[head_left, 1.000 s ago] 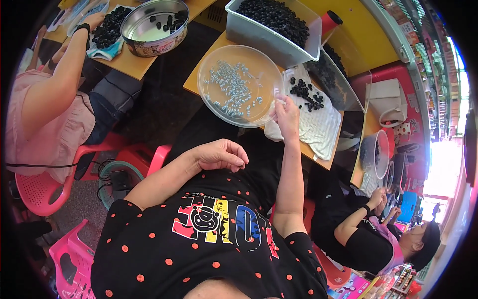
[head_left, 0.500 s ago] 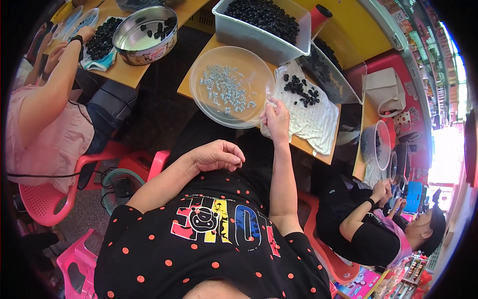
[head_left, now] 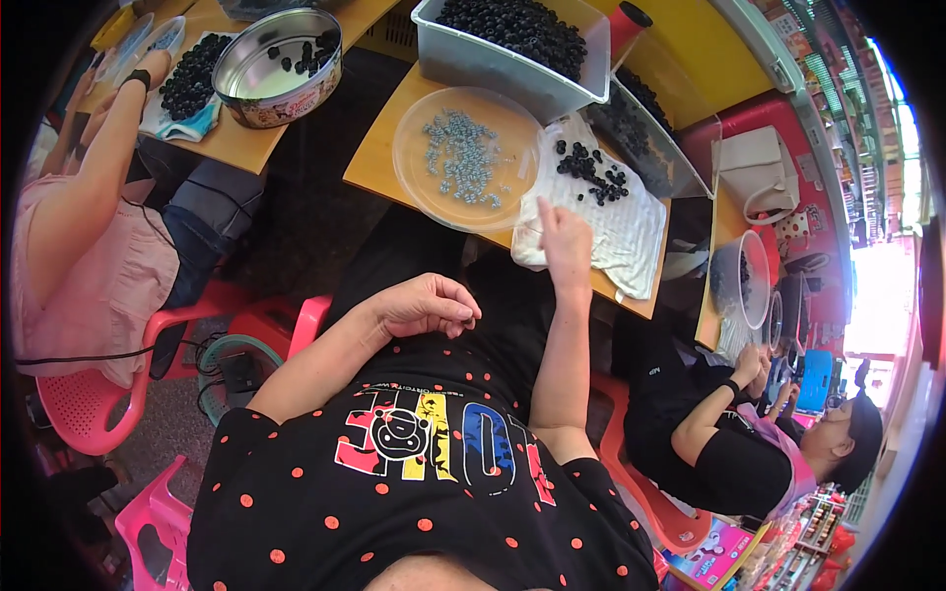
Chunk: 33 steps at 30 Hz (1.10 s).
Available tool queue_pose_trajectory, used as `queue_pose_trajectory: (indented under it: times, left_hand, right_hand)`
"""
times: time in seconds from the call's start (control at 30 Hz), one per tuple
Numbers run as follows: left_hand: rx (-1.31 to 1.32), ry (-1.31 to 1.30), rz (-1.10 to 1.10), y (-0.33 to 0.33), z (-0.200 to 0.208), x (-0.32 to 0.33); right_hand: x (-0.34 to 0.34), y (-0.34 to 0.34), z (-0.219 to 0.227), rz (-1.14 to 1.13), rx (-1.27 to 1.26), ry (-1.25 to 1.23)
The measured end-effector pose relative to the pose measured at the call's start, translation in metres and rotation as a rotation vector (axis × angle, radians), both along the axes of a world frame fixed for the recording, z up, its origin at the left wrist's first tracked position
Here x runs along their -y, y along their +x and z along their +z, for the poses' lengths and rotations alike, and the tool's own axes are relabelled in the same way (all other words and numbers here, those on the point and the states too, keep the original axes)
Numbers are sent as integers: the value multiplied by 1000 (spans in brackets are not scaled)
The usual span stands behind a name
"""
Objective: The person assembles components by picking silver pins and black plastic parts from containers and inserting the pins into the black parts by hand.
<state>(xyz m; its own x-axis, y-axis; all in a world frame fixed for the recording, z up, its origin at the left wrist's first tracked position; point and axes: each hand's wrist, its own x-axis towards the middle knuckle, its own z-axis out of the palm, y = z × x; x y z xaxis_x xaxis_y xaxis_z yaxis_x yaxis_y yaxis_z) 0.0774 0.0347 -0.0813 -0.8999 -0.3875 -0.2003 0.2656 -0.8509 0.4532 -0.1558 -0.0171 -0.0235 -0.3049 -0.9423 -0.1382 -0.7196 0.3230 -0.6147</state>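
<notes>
My left hand (head_left: 431,305) hovers before my shirt, its fingers curled and thumb pressed against them. Whatever it may pinch is too small to make out. My right hand (head_left: 567,246) is just past the table's front edge, over the near corner of a white cloth (head_left: 636,241). One of its digits sticks out apart from the others, which are partly hidden; nothing shows in it. Left of that hand, a round clear plastic tray (head_left: 414,177) rests on the wooden table, holding a spread of small blue-grey pieces (head_left: 461,158). Several small black knob-like parts (head_left: 594,175) lie on the cloth.
A clear bin (head_left: 493,74) heaped with black parts stands behind the tray, and another bin (head_left: 641,138) leans beside it. At left, a person in pink (head_left: 99,266) works near a round metal tin (head_left: 276,108). Another person in black (head_left: 739,463) sits at right.
My right hand has let go of the round tray's rim and moved right, toward the cloth. The tray now sits slightly farther back on the table. My left hand has hardly moved.
</notes>
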Motion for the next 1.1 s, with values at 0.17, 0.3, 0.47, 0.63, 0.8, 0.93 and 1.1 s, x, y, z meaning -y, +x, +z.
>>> queue_pose_trajectory:
  times: [0.17,0.3,0.47,0.63,0.8,0.93,1.1]
  left_hand:
    - [3,5,-21,0,1,-1]
    - [13,20,41,2,5,-1]
    - [-3,-22,132,9,16,4]
    - [9,-10,384,13,24,11]
    - [67,-38,509,7,47,12]
    - [56,-68,522,-2,51,6]
    - [77,12,577,-14,62,0]
  right_hand:
    - [38,0,6,228,-231,-576]
    - [74,7,-17,493,-303,-599]
    - [88,4,-33,572,-522,-497]
    - [59,19,-7,412,-188,-533]
    - [-13,27,27,204,689,-339]
    - [-61,46,42,323,837,-435]
    - [-71,41,53,459,439,-568]
